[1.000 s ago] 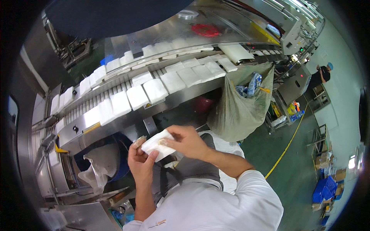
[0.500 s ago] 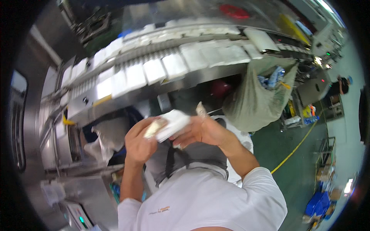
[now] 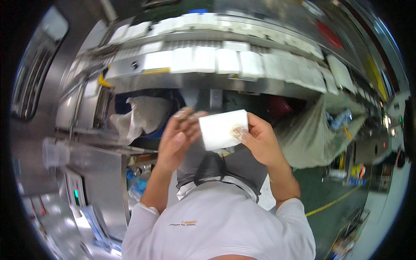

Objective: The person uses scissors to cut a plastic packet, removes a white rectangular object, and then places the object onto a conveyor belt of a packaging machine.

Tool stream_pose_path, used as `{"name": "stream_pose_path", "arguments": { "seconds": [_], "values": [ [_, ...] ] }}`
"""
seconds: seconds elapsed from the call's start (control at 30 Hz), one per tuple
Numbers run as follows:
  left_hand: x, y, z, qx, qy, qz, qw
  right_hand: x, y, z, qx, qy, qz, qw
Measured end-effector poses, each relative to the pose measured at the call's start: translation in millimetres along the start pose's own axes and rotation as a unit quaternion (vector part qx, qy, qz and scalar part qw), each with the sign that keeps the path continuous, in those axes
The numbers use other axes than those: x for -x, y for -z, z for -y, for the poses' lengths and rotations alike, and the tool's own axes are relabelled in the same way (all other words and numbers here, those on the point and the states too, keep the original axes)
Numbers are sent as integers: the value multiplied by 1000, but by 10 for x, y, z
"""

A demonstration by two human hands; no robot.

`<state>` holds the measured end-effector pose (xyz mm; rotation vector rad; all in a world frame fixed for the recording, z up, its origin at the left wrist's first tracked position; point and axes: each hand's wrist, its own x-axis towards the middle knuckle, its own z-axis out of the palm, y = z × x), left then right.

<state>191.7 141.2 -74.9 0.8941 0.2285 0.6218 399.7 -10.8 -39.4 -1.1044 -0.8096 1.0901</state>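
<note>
A flat white folded sheet or pad (image 3: 218,129) is held up in front of my lap. My right hand (image 3: 265,142) grips its right edge, with the thumb on the near face and the fingers behind. Pale, crinkled covers wrap the fingertips of that hand. My left hand (image 3: 172,141) is raised beside the left edge with its fingers apart and blurred by motion; I see nothing in it. Beyond the hands, similar white folded pads (image 3: 203,59) lie in a row on a metal conveyor (image 3: 208,79).
Below the conveyor at left is a blue bin (image 3: 151,144) with a pale plastic bag (image 3: 145,115). A large cloth sack (image 3: 299,145) hangs at right. A metal cabinet (image 3: 93,177) stands to my left. Green floor with a yellow line (image 3: 331,201) lies to my right.
The white pad was between both hands; now the right hand alone holds it, turned broad side up. My left hand has come off it. The view has swung left.
</note>
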Motion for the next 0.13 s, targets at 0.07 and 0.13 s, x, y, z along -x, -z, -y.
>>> {"name": "stream_pose_path", "arguments": {
  "seconds": [0.07, 0.13],
  "values": [
    [153, 13, 106, 27, 15, -16, 999, -81, -182, -10, 81, -19, 9, 996],
    [350, 116, 29, -45, -66, -83, 993, -220, -400, -65, 101, -5, 50, 994]
  ]
}}
